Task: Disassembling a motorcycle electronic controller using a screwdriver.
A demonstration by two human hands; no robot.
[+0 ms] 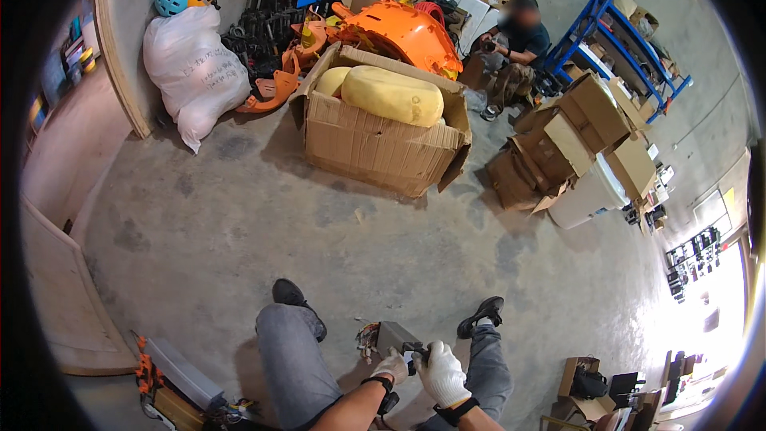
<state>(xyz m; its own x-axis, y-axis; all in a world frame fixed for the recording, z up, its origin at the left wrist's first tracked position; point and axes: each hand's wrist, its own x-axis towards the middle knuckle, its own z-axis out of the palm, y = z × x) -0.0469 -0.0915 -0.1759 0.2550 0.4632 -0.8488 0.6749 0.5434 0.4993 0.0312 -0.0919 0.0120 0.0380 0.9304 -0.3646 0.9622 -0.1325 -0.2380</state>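
Both my hands wear white work gloves and meet low in the middle, between my knees. My left hand is closed, its fingers at a small black part too small to name. My right hand, also closed, grips that part from the other side. Just beyond them is a grey box-shaped metal case; whether the black part is fixed to it I cannot tell. A tangle of coloured wires lies at the left end of the case. Dark straps circle both my wrists.
A large cardboard box holding yellow rounded pieces stands ahead. Orange plastic shells pile behind it. A person crouches at the back right, near cartons and a blue rack. At lower left lies a long grey piece.
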